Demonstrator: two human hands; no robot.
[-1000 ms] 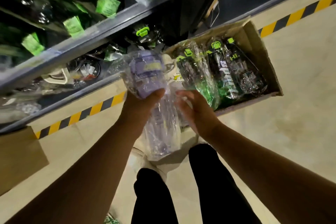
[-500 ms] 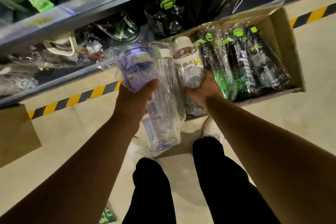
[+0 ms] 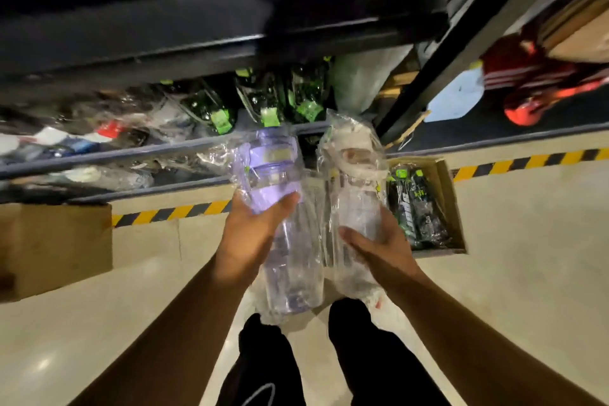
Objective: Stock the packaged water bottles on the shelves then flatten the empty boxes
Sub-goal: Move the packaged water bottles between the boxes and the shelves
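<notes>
My left hand point(image 3: 253, 234) grips a plastic-wrapped bottle with a purple lid point(image 3: 273, 181), held upright in front of the shelves. Beside it, my right hand point(image 3: 379, 247) grips a wrapped clear bottle with a white lid point(image 3: 356, 175). The two bottles nearly touch. To the right on the floor lies an open cardboard box point(image 3: 445, 194) holding several wrapped black-and-green bottles point(image 3: 415, 208). The dark metal shelf point(image 3: 164, 155) ahead holds wrapped bottles with green tags point(image 3: 270, 109).
A second cardboard box point(image 3: 56, 247) sits on the floor at the left. Yellow-and-black hazard tape point(image 3: 171, 212) runs along the shelf base. My legs in black trousers point(image 3: 362, 356) stand below. A red object point(image 3: 540, 92) lies at the far right behind a shelf post point(image 3: 454, 53).
My right hand lifted the white-lidded bottle out of the box and raised it beside the purple one. The view rose from the box toward the shelves.
</notes>
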